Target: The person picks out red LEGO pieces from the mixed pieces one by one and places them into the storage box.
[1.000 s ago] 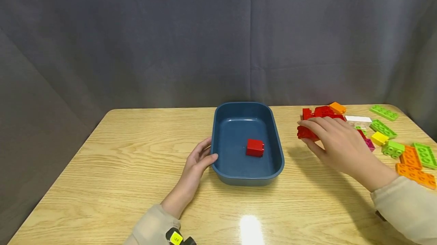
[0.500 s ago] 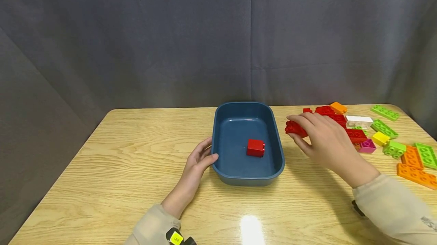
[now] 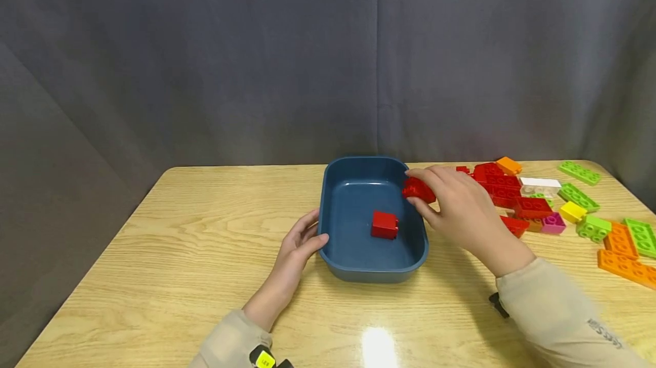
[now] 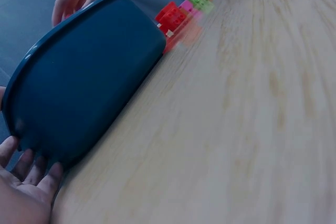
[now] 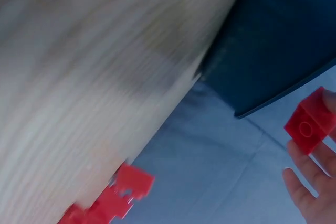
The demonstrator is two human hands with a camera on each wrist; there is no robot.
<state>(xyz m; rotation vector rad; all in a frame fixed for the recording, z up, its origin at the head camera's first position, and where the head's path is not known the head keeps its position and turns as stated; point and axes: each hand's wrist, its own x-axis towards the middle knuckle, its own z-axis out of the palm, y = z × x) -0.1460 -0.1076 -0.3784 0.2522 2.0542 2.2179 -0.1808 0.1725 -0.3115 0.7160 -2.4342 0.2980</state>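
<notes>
In the head view, my left hand (image 3: pixel 292 262) holds the left side of a blue plastic bin (image 3: pixel 361 275), thumb at the rim and fingers along the outer wall. The left wrist view shows those fingertips against the bin's wall (image 4: pixel 89 72). A single red toy brick (image 3: pixel 384 225) lies on the bin's floor. My right hand (image 3: pixel 461 217) pinches another red toy brick (image 3: pixel 419 189) between thumb and fingers, over the bin's right rim. From the right wrist view, this brick (image 5: pixel 310 121) shows its underside, above the rim's level.
Right of the bin, several red bricks (image 3: pixel 504 188) lie grouped on the wooden table (image 3: pixel 205 242). Beyond them are a white brick (image 3: pixel 540 187), a yellow brick (image 3: pixel 572 211), and green (image 3: pixel 594 227) and orange (image 3: pixel 627 267) pieces. A grey curtain (image 3: pixel 287 60) hangs behind the table.
My right hand has carried its red brick leftward from the red group to the bin's right rim, uncovering more bricks behind it. My left hand has stayed on the bin.
</notes>
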